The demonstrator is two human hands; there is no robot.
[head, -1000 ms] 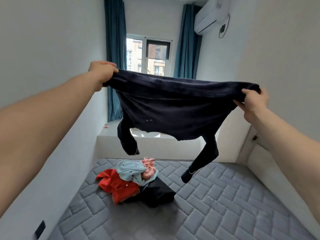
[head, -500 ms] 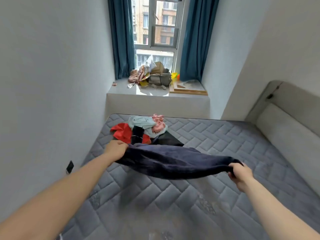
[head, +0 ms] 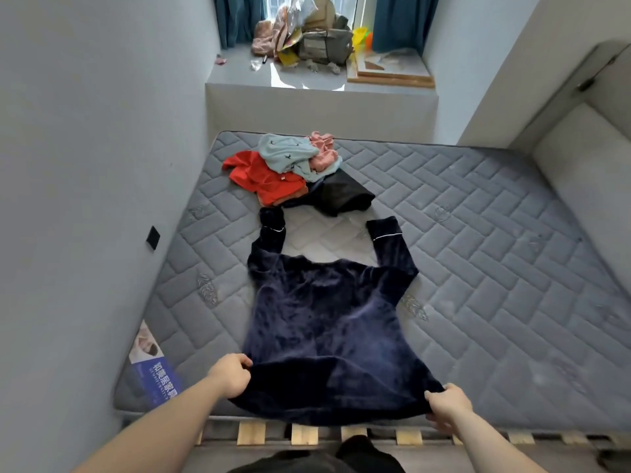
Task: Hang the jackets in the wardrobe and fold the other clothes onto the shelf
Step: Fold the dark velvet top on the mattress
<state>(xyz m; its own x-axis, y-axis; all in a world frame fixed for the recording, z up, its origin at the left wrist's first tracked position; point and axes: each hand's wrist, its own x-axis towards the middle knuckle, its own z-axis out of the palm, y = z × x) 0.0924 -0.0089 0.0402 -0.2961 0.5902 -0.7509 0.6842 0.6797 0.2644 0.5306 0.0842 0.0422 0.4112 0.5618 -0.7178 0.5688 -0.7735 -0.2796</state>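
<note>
Both hands, left [head: 229, 374] and right [head: 448, 403], pinch the top's [head: 327, 322] near hem; its overhang could slide off the mattress [head: 478, 268] once released.

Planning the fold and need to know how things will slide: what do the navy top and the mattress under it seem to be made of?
Navy top: looks like plush velvet or velour; soft patchy sheen shifting over the nap, white piping at the cuffs. Probably limp and thick.
Mattress: grey quilted knit fabric, matte, stitched in a herringbone brick pattern; likely slightly grippy.
Both hands, left and right, pinch the top's near edge.
</note>
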